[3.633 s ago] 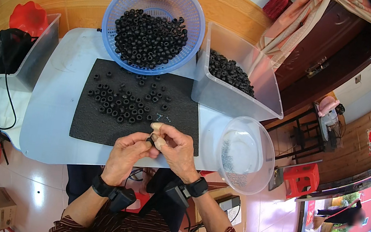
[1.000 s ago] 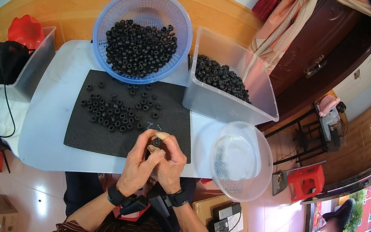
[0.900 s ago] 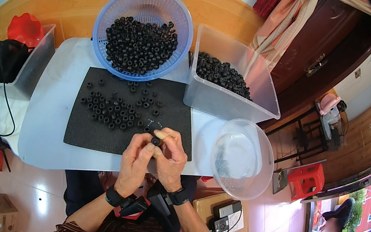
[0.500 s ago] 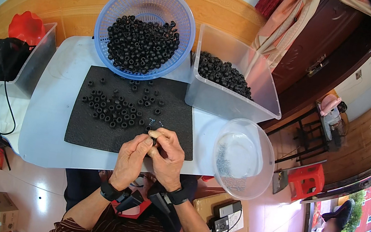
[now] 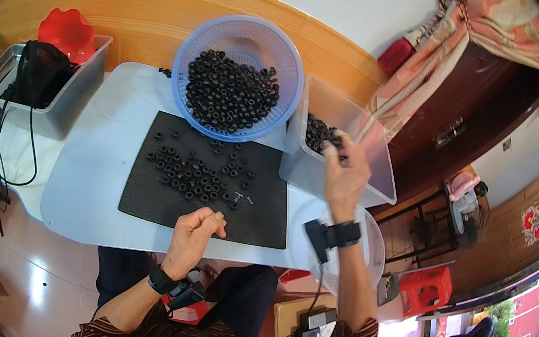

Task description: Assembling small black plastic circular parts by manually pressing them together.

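Note:
My left hand [image 5: 195,240] is at the front edge of the black mat [image 5: 139,201], its thumb and fingers pressed together; whatever they may hold is hidden. My right hand [image 5: 347,172] reaches into the clear plastic bin [image 5: 382,161], thumb and fingertips apart just above a heap of small black ring-shaped parts [image 5: 317,132]. More of these black parts [image 5: 188,174] lie loose on the mat, mostly in one cluster. A few tiny shiny pieces [image 5: 249,200] rest near the cluster's right side.
A blue perforated basket [image 5: 287,52] full of black parts stands at the table's back. The round clear tub [image 5: 375,244] at the right is partly behind my right forearm. Left of the white table [image 5: 85,169] sits a grey bin [image 5: 87,82] with a red scalloped bowl [image 5: 66,33].
My hands were together over the mat's front edge. My right hand has gone right and away into the clear bin, while my left stays by the mat. The whole view has shifted slightly.

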`<state>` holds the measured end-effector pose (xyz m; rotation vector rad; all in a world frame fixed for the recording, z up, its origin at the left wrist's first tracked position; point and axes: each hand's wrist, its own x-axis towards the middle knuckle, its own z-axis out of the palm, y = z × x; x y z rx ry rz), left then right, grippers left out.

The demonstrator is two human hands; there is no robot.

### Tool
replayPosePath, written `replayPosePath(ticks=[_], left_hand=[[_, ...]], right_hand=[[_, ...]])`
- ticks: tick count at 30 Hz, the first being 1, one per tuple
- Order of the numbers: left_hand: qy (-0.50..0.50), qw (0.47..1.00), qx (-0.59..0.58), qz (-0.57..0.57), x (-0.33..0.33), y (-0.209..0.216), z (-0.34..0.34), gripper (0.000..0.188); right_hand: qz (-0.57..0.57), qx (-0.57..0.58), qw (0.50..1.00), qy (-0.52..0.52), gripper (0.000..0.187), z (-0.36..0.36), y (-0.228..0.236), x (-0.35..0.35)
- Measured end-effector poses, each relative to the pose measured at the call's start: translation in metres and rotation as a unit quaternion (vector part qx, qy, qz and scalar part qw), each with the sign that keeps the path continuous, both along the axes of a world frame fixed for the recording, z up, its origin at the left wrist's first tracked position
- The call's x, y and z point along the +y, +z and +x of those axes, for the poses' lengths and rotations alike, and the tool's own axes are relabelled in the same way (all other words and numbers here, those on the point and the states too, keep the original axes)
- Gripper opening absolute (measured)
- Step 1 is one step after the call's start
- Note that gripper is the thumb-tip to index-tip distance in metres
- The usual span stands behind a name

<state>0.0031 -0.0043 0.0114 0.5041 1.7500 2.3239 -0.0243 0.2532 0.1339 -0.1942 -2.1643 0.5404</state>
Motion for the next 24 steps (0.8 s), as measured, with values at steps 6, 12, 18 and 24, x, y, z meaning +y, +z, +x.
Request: replayPosePath(ticks=[6, 12, 18, 24], left_hand=[[0.009, 1.0, -0.016, 0.011, -0.009, -0.009, -0.006, 0.026], [-0.009, 0.999, -0.037, -0.003, -0.012, -0.011, -0.007, 0.025], [-0.035, 0.997, -0.063, 0.003, -0.013, -0.01, -0.008, 0.027], [-0.032, 0.998, -0.061, 0.012, -0.017, -0.009, -0.01, 0.028]], right_hand=[[0.046, 0.009, 0.995, 0.088, 0.024, -0.027, 0.003, -0.032], [0.004, -0.202, 0.934, 0.296, 0.017, -0.06, -0.055, -0.104], [0.048, -0.29, 0.91, 0.291, 0.02, -0.095, -0.076, -0.116], [0.051, -0.396, 0.861, 0.316, 0.022, -0.102, -0.069, -0.12]])
